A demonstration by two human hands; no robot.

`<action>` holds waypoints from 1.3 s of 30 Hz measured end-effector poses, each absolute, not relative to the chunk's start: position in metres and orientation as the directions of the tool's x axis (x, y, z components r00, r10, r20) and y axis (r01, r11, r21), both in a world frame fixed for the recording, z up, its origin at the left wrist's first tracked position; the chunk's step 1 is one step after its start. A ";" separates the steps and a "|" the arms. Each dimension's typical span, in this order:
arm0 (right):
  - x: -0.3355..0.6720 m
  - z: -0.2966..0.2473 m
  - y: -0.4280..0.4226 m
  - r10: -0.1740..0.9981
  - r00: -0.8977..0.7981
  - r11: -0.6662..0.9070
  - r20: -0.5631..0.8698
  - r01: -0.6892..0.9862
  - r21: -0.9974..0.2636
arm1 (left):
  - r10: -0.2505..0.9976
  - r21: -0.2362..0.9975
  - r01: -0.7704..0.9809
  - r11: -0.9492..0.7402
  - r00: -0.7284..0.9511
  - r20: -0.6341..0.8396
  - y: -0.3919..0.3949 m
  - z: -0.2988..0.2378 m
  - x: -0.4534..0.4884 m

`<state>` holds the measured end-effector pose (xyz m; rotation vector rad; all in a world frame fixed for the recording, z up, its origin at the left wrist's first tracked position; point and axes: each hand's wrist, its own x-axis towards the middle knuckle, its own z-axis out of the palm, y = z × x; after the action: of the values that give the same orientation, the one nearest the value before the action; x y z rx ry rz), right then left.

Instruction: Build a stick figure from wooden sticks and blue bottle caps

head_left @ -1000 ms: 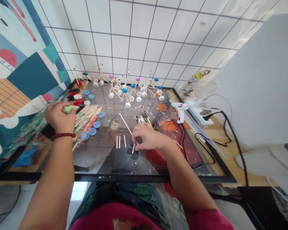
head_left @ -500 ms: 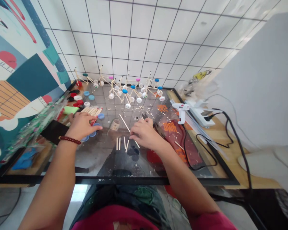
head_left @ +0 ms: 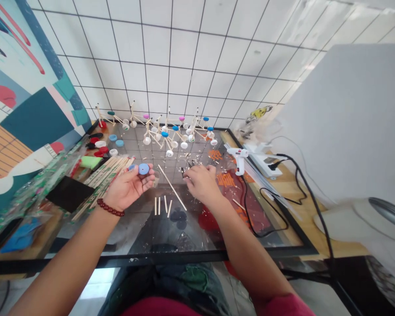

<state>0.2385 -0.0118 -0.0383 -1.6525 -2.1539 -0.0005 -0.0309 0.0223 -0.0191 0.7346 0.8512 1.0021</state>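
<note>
My left hand point(head_left: 128, 186) is raised palm up over the glass table point(head_left: 141, 232), fingertips pinching a blue bottle cap point(head_left: 144, 169). My right hand point(head_left: 200, 182) rests palm down on the glass beside a dark tool point(head_left: 186, 168), fingers curled at it; whether it grips the tool is hidden. Several short cut sticks point(head_left: 162, 205) lie between the hands, with a long stick point(head_left: 172, 187) slanting past them. A bundle of chopsticks point(head_left: 105, 177) lies left of my left hand.
Stick-and-cap models point(head_left: 171, 129) stand in a row at the back by the tiled wall. Loose caps point(head_left: 102, 144) lie at back left. A white glue gun point(head_left: 238, 157) with a black cord point(head_left: 266, 210) and a power strip point(head_left: 263, 162) sit at right. A black pad point(head_left: 68, 193) lies left.
My left hand left the chopstick bundle, picked up a blue cap and lifted it palm up. My right hand let go of a short stick and moved back toward the dark tool.
</note>
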 end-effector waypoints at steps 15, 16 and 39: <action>0.191 -0.042 -0.031 0.785 -0.444 0.589 0.432 0.752 -0.297 | 0.778 0.841 -0.305 0.448 0.596 -0.199 0.008 -0.046 -0.012; 0.190 -0.044 -0.031 0.776 -0.460 0.600 0.432 0.751 -0.276 | 0.785 0.844 -0.306 0.440 0.588 -0.196 0.007 -0.047 -0.011; 0.391 -0.012 0.014 0.753 0.651 -0.562 0.092 0.710 -0.425 | 0.983 0.837 -0.517 0.181 0.116 -0.141 0.029 -0.033 -0.019</action>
<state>0.3906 0.0142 -0.0116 -2.4438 -1.1480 0.1377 -0.0190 0.0289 -0.0334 0.7167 0.8230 1.2484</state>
